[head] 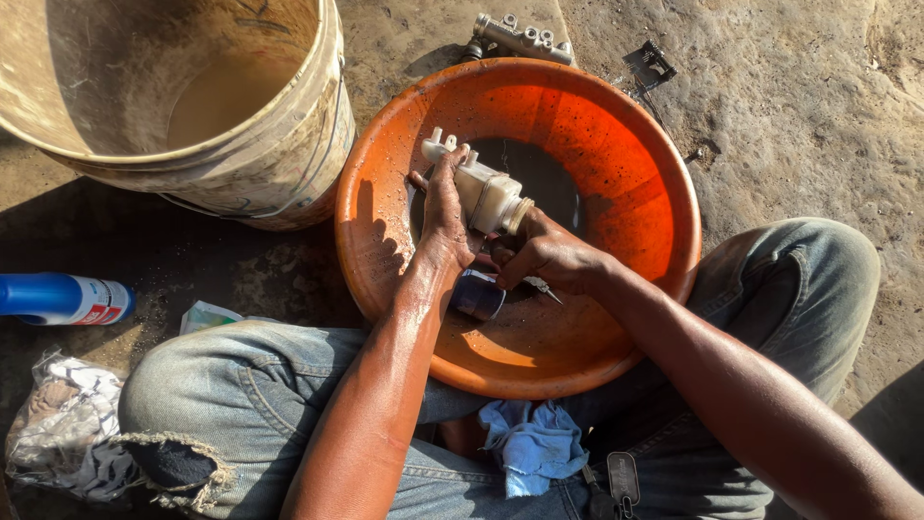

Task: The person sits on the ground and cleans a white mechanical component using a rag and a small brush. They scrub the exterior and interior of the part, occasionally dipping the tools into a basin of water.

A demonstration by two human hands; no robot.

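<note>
In the head view, a white plastic reservoir (484, 193) is gripped by the left hand (445, 217) over the orange basin (635, 173). Just beside it, a small metal tool (544, 288) is pinched in the right hand (549, 255). Cleaning seems underway; steady holding is called for next. A bucket (279, 164) stands beyond the left hand.

An outdoor, makeshift repair spot on rough, stained concrete ground (799, 106): a grimy plastic bucket (192, 106) upper left, an orange wash basin (616, 183) at centre, a metal cylinder part (523, 39) at top, rags (58, 424) lower left.
</note>
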